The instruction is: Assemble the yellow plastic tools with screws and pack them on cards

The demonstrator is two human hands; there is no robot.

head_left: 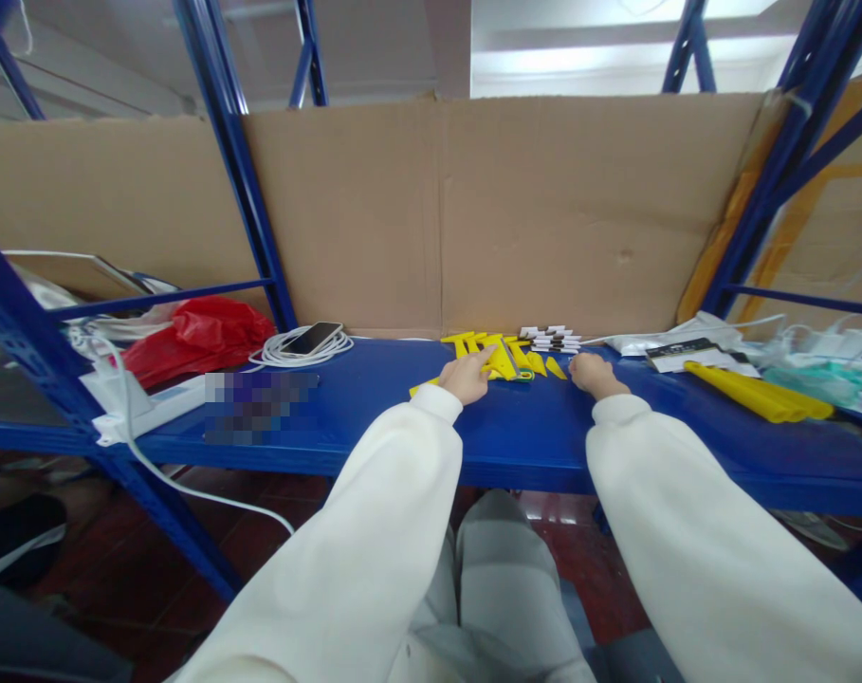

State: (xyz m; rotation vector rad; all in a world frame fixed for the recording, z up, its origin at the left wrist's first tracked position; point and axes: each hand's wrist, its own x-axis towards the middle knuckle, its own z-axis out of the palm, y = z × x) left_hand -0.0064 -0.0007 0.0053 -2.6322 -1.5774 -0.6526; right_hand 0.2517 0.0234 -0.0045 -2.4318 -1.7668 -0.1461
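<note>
My left hand point(467, 377) is at the yellow plastic pieces point(473, 342), index finger stretched to the right. The other fingers curl in at a larger, roughly triangular yellow piece point(503, 360) with a dark greenish lower edge, and appear to hold it. A narrow yellow strip point(422, 387) sticks out left of this hand. My right hand point(593, 373) is closed low over the blue shelf, its fingertips hidden; what they hold, if anything, cannot be made out. Small pointed yellow pieces point(555, 367) lie between the hands. Behind them are stacked white pieces with dark ends point(550, 339).
Left on the blue shelf point(374, 417) are a phone point(314, 338) on a coiled white cable point(278, 353), a red plastic bag point(199, 334) and a white power strip point(167, 403). Right are yellow rolled sheets point(764, 394) and clear packaging. A cardboard wall point(530, 218) stands behind.
</note>
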